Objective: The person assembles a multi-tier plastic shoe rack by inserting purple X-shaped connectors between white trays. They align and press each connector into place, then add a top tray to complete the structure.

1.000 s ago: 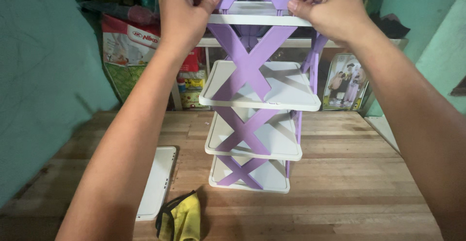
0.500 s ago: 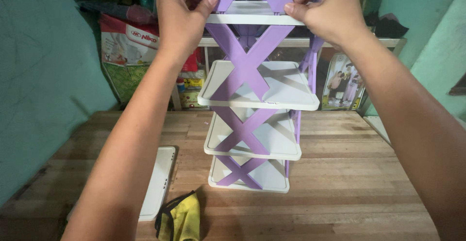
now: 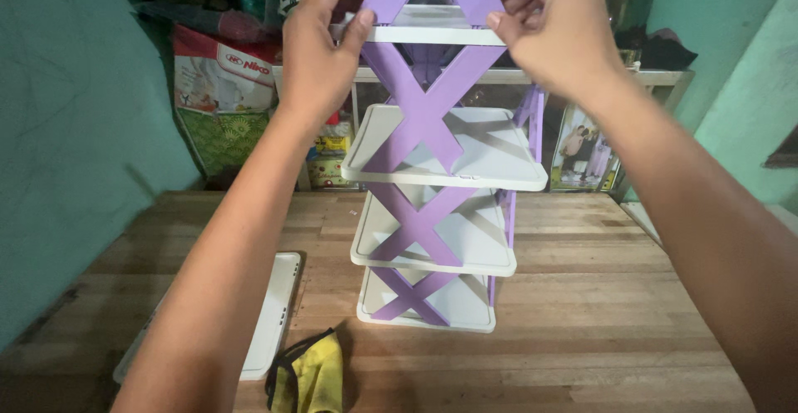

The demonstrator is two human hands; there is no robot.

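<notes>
Two hands, left (image 3: 320,43) and right (image 3: 553,27), pinch the top tray of a tall rack (image 3: 432,189): white trays joined by purple crossed braces, standing upright on the wooden surface (image 3: 598,322).

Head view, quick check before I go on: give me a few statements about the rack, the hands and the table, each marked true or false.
1. Both hands grip the top shelf of the rack. True: the left hand and right hand hold the top shelf at its corners.
2. The cross braces are green. False: the cross braces are purple.
3. A yellow cloth lies on the table. True: the yellow cloth lies on the wooden table.
4. The spare white tray hangs on the rack. False: the spare white tray lies flat on the table, left of the rack.
</notes>
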